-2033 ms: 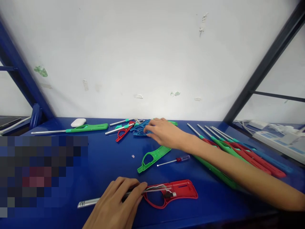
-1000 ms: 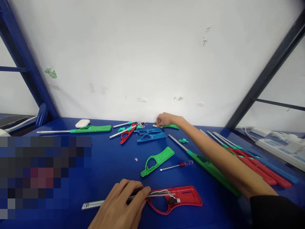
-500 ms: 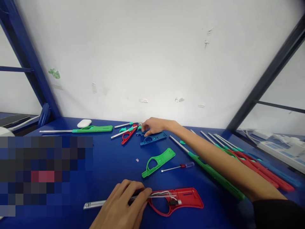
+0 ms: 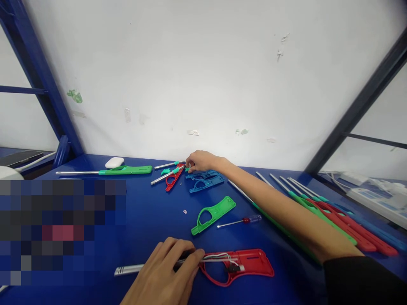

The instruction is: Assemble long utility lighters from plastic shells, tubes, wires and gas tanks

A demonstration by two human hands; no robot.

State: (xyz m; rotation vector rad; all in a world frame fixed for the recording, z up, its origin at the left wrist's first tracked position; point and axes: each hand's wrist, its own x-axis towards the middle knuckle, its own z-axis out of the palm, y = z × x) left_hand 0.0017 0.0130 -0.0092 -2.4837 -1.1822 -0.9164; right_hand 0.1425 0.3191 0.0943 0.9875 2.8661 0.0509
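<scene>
My left hand (image 4: 168, 269) lies closed over the metal tube (image 4: 129, 270) of an opened red lighter (image 4: 254, 262) at the bottom centre, whose wires and black part show in the half shell. My right hand (image 4: 199, 161) reaches to the back of the table, its fingers bent down at a small teal piece (image 4: 187, 169); whether they grip it is unclear. Under and beside it lie blue half shells (image 4: 207, 182). A small red shell (image 4: 173, 180) and loose tubes (image 4: 167, 176) are just left of it.
A green half shell (image 4: 214, 215) and a screwdriver (image 4: 240, 221) lie mid-table. Several lighters (image 4: 343, 220) line the right side, partly behind my right forearm. A green lighter (image 4: 127, 170) and a white case (image 4: 114, 162) sit at the back left, near the wall.
My right hand has shifted slightly back and left, off the blue shells towards the teal piece. My left hand stays on the red lighter. The whole view has shifted a little.
</scene>
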